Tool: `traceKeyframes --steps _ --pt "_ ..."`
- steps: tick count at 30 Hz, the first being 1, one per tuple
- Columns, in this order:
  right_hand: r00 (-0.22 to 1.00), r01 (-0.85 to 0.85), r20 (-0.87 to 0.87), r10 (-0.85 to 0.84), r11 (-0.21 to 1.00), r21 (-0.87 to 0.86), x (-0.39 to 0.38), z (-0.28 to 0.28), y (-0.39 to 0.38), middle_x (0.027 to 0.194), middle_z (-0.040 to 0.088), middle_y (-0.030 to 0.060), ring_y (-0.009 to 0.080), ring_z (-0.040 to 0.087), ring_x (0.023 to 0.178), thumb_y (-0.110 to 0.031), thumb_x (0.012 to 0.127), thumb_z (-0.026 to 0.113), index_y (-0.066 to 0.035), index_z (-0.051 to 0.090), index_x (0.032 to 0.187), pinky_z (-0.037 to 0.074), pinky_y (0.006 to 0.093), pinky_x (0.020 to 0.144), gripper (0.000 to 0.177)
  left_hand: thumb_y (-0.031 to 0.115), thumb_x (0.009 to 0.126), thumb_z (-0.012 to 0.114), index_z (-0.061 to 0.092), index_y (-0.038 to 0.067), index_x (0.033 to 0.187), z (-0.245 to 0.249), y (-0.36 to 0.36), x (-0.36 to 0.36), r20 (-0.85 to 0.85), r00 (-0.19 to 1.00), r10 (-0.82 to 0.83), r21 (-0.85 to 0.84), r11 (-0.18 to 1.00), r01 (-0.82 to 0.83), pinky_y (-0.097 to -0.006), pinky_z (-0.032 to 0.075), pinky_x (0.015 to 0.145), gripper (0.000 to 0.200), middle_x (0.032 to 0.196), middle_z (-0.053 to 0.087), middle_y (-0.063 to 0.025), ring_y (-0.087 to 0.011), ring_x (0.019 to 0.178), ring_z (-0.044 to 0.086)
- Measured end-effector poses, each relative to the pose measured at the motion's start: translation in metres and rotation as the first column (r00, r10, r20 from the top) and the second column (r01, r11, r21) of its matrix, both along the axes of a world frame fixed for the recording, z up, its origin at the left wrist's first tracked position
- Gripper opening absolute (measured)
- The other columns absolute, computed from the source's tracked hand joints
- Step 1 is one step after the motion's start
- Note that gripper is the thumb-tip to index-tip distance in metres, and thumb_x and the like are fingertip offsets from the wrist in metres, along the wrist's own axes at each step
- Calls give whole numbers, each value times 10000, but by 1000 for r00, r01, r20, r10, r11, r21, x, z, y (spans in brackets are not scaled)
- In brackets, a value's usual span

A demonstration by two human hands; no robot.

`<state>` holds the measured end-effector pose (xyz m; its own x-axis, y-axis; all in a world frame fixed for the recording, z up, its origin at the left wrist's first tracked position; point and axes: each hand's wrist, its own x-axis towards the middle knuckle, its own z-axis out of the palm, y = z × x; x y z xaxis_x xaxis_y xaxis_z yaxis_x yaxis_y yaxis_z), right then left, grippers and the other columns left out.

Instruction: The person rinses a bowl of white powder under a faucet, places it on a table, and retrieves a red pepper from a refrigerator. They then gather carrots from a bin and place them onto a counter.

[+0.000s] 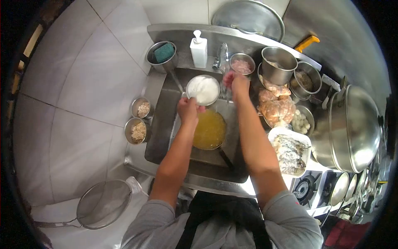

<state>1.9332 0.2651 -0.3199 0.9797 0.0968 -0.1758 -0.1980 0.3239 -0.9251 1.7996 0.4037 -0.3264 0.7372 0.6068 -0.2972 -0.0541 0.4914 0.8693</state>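
Note:
My left hand point(190, 108) grips the near rim of a round metal bowl point(203, 90) with white contents, held over the sink point(163, 120). To its right, my right hand point(237, 84) is blurred by motion beside the running water below the faucet point(223, 52); its fingers are too smeared to read. A pan with yellow liquid point(209, 130) lies in the sink under the bowl, its dark handle pointing toward me. Just behind my right hand stands a metal bowl of pale pink pieces point(242, 65).
Behind the sink are a white pump bottle point(199, 52) and a pot holding a green sponge point(164, 52). Two small bowls point(138, 130) sit at left. Bagged meat point(277, 108), a fish tray point(289, 152) and a large domed pot point(352, 128) crowd the right, near a burner point(306, 189).

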Motion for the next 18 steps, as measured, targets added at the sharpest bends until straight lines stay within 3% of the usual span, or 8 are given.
traceKeyframes --steps 2,5,7,10,14,16,17,18 --pt "979 143 199 -45 845 -515 -14 -48 6 709 638 115 255 587 582 -103 827 441 -35 648 783 441 346 549 223 22 755 510 419 5 761 -3 10 -23 1 1000 15 -6 1000 -15 -304 499 363 93 595 498 -78 -188 397 532" --pt "951 133 298 79 768 -626 -35 -87 32 854 640 198 335 618 816 -131 775 530 1 634 871 475 404 731 193 8 741 508 406 15 763 8 23 -60 -64 997 41 17 999 -40 -303 498 359 104 592 489 -70 -177 404 534" --pt "796 339 501 339 436 -834 -27 -114 61 1044 596 257 414 535 1046 -185 753 598 42 596 998 408 464 919 333 -2 732 506 400 22 763 3 33 -83 -57 997 61 10 998 -60 -305 495 354 113 592 486 -66 -174 405 533" --pt "754 587 596 278 125 -800 -18 -100 91 1171 527 288 481 438 1144 -221 752 603 82 543 1098 327 539 988 465 -30 711 493 389 43 757 3 38 -112 -59 994 88 -8 996 -88 -321 495 348 135 593 474 -60 -167 408 516" --pt "730 665 665 157 65 -744 19 -87 100 1162 557 261 512 440 1133 -233 752 618 63 552 1117 332 587 952 474 -40 707 486 388 52 754 6 41 -149 -49 988 147 -53 987 -150 -341 508 361 142 590 469 -56 -157 409 488" --pt "818 -84 -150 555 -143 -986 26 -28 93 1167 565 255 464 475 1141 -276 764 621 54 544 1146 370 543 939 511 -43 705 485 388 53 751 11 39 -161 -50 988 146 -76 986 -149 -345 514 367 144 587 466 -54 -155 411 482" --pt "818 -85 -151 554 -144 -986 40 -47 103 1167 565 255 464 475 1141 -276 764 621 54 544 1146 370 543 939 511 -40 708 482 389 58 750 13 38 -164 -58 987 153 -75 985 -157 -352 516 370 142 590 467 -54 -160 412 484" --pt "861 -150 -58 506 144 -978 60 -83 115 1130 584 247 420 519 1099 -290 779 609 42 563 1126 397 507 918 483 -38 710 479 391 63 748 15 36 -168 -67 986 154 -75 984 -159 -359 519 373 139 593 467 -54 -165 412 486"
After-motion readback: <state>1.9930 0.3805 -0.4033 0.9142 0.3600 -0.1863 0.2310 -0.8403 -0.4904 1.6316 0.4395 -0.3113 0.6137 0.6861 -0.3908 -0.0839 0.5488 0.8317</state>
